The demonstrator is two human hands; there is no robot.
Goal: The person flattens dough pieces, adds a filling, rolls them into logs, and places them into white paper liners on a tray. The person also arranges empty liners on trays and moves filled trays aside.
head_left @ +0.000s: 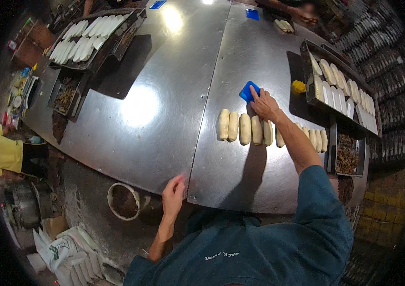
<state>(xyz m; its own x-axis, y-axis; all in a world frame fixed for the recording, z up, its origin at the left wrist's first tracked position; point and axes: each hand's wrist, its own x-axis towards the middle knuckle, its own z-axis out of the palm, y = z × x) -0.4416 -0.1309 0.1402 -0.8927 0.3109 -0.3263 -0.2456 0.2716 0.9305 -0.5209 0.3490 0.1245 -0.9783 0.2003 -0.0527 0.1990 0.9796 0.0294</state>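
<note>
My right hand point(265, 106) reaches over the metal table and has its fingers on a blue dough scraper point(248, 92) lying at its left. Just below that hand, rolled dough pieces point(245, 129) stand side by side in a row. The row carries on to the right, partly hidden under my forearm, with smaller rolls point(319, 140) at its end. My left hand point(173, 194) is held at the table's near edge, its fingers stretched out and holding nothing; the fingertips are blurred.
Trays of dough pieces point(327, 97) stand at the right, and similar trays point(92, 39) at the far left. Bins of brownish filling point(347, 153) sit near both. A yellow lump point(298, 86) is beside the right tray. A white bucket point(136, 212) stands below the near edge. Other people work nearby.
</note>
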